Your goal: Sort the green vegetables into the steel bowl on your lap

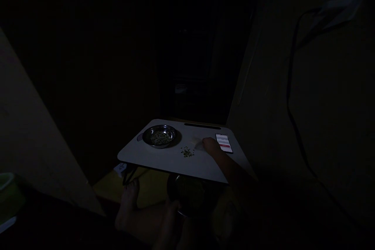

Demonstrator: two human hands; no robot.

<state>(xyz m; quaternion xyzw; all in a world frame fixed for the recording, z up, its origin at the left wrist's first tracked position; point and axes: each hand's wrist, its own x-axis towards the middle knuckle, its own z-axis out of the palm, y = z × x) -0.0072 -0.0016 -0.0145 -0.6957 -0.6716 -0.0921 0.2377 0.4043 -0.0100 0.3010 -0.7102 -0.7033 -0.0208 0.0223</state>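
Observation:
The scene is very dark. My right hand [211, 145] reaches onto a small white lap table [164, 160], its fingertips at a pale small object [197, 142]; the finger pose is too dim to read. A little pile of greenish seeds [187, 151] lies just left of the hand. A steel bowl [159, 136] holding more seeds stands at the table's far left. A lit phone [224, 143] lies right of the hand. Below the table's near edge, my left hand [173, 209] is at the rim of a second dark bowl [193, 197]; its fingers are lost in shadow.
A bare foot [128, 199] rests on a yellow surface [152, 189] under the table. A black cable [290, 97] hangs down the wall on the right. A pale slanted panel [29, 133] stands at the left, with a green container [7, 191] at the left edge.

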